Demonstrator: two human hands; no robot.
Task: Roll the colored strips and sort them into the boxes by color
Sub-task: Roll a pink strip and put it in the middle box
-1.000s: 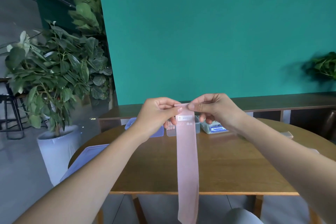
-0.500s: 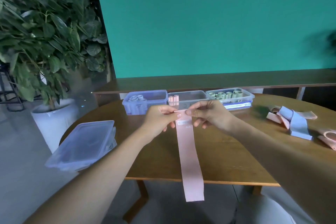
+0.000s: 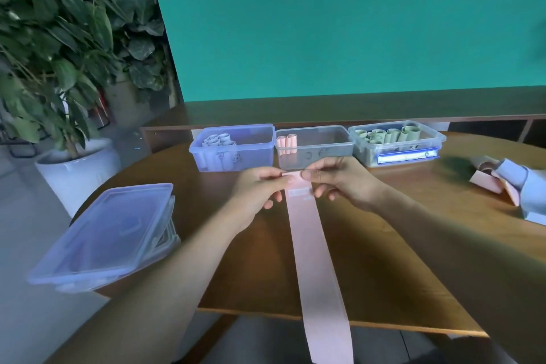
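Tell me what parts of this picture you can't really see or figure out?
Head view only:
- Pink strip: its lower end is cut off by the bottom edge.
- Small white label on it: print too small to read.
- Loose strips at right: cut off by the frame edge, so uncountable.
- Strip's top corners: covered by the left hand and right hand.

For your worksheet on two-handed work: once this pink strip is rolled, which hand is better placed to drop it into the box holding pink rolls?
Probably the right hand. It pinches the pink strip just in front of the middle box, where the pink rolls stand. The left hand sits nearer the blue box.
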